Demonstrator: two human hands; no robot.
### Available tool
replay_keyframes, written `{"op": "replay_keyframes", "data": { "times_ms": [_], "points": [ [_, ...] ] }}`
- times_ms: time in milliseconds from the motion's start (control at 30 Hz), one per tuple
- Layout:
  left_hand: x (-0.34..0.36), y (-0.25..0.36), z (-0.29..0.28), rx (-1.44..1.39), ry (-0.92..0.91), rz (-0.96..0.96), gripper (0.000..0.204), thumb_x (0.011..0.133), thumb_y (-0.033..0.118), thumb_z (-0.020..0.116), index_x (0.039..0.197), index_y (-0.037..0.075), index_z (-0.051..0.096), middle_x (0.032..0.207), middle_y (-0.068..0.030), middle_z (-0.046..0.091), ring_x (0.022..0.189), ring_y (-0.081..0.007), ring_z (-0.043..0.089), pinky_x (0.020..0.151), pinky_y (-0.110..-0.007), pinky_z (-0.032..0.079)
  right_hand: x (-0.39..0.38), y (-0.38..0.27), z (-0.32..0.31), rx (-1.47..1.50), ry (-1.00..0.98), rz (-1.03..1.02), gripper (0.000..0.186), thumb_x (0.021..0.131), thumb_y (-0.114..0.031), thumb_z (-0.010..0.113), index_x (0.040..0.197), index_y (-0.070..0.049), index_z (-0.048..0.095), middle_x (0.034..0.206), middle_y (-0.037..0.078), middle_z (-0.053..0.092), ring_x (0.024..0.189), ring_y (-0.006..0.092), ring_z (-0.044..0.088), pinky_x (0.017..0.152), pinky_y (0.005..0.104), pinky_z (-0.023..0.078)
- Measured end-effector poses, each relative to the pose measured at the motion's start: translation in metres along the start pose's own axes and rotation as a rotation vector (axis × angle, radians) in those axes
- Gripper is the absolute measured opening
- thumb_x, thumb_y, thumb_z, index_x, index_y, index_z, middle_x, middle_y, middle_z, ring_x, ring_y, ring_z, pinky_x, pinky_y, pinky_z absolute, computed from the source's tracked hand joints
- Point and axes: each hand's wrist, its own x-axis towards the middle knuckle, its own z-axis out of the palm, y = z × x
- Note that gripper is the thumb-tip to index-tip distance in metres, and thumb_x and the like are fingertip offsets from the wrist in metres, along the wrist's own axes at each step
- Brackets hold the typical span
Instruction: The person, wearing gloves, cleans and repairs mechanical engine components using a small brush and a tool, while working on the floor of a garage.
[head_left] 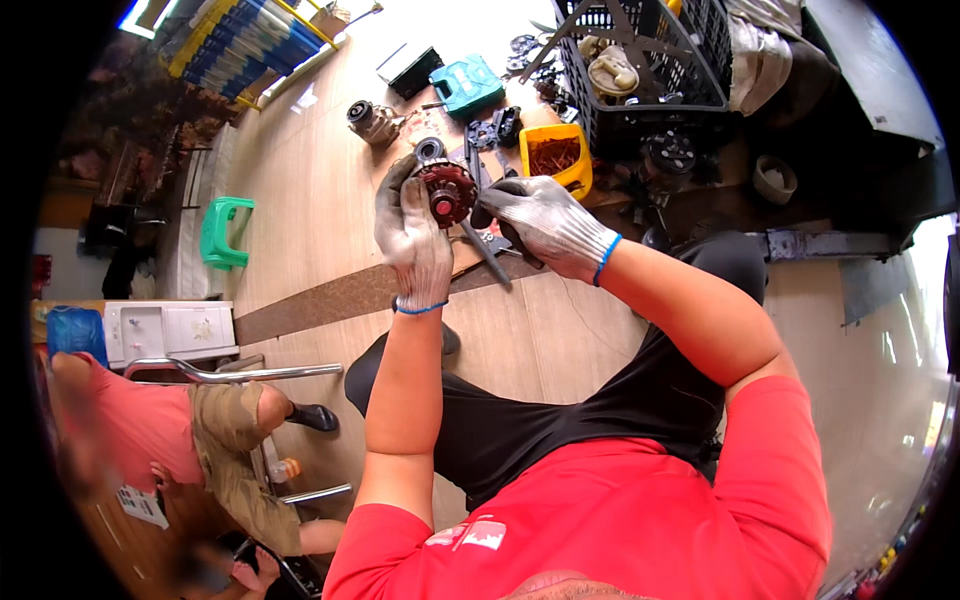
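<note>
My left hand (412, 240), in a white knit work glove with a blue cuff, grips a dark red, round motor part with a toothed rim (447, 194). A ring-shaped bearing (430, 150) shows at its far end, and a round hub faces me. Just right of the part is my right hand (550, 222), gloved the same way. Its fingers are curled closed with their dark-coated side toward the part; what they hold is hidden. Beneath and between the hands, a long dark bar (487, 255) slants across the floor.
Beyond my hands stand a yellow container of copper-coloured scraps (556, 160), a teal tool case (467, 86), a metal motor housing (374, 122) and a black crate (655, 112). A green stool (225, 232) is at left. Another person (150, 420) sits at lower left by a metal rail (240, 373).
</note>
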Motion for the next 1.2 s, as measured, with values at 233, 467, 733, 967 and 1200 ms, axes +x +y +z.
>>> {"op": "replay_keyframes", "data": {
  "times_ms": [233,467,733,967,1200],
  "points": [
    [-0.007,-0.023,0.011,-0.003,-0.010,-0.117,0.028,0.103,0.020,0.056,0.117,-0.003,0.064,0.104,-0.0079,0.065,0.096,-0.0140,0.059,0.089,-0.029,0.050,-0.079,0.005,-0.015,-0.212,0.015,0.020,0.020,0.081,0.002,0.058,0.099,-0.002,0.064,0.081,0.015,0.061,0.073,0.0304,0.064,0.063,0.0373,0.052],
    [0.007,-0.025,0.019,-0.121,0.063,-0.218,0.027,0.104,0.021,0.055,0.116,-0.002,0.065,0.100,-0.0059,0.066,0.088,-0.0113,0.061,0.081,-0.026,0.053,-0.223,0.021,-0.039,-0.804,0.138,-0.334,0.024,0.072,0.002,0.066,0.096,-0.001,0.065,0.091,0.017,0.063,0.078,0.0361,0.065,0.067,0.0411,0.055],
    [-0.008,-0.020,0.035,-0.082,-0.010,-0.212,0.025,0.103,0.017,0.055,0.117,-0.001,0.064,0.102,-0.0057,0.067,0.091,-0.0111,0.061,0.083,-0.025,0.052,-0.437,0.088,-0.061,-0.986,0.025,0.316,0.015,0.087,-0.014,0.060,0.092,-0.007,0.072,0.094,0.011,0.070,0.083,0.0316,0.069,0.072,0.0383,0.056],
    [-0.002,-0.009,0.012,-0.110,-0.124,-0.158,0.028,0.103,0.020,0.057,0.120,-0.001,0.063,0.107,-0.0062,0.066,0.097,-0.0111,0.059,0.089,-0.025,0.049,-0.427,0.069,-0.072,-0.555,-0.321,1.239,0.084,0.086,-0.055,0.063,0.149,-0.006,0.037,0.145,0.021,0.048,0.133,0.0356,0.048,0.110,0.0387,0.039],
    [0.010,-0.012,0.006,0.198,-0.183,0.022,0.044,0.102,0.032,0.057,0.131,-0.001,0.057,0.126,-0.0118,0.060,0.114,-0.0201,0.058,0.103,-0.035,0.047,-0.216,-0.030,-0.124,-0.877,0.386,0.337,0.063,0.089,-0.043,0.065,0.138,-0.007,0.050,0.120,0.019,0.064,0.100,0.0295,0.065,0.083,0.0375,0.052]
  ]
}}
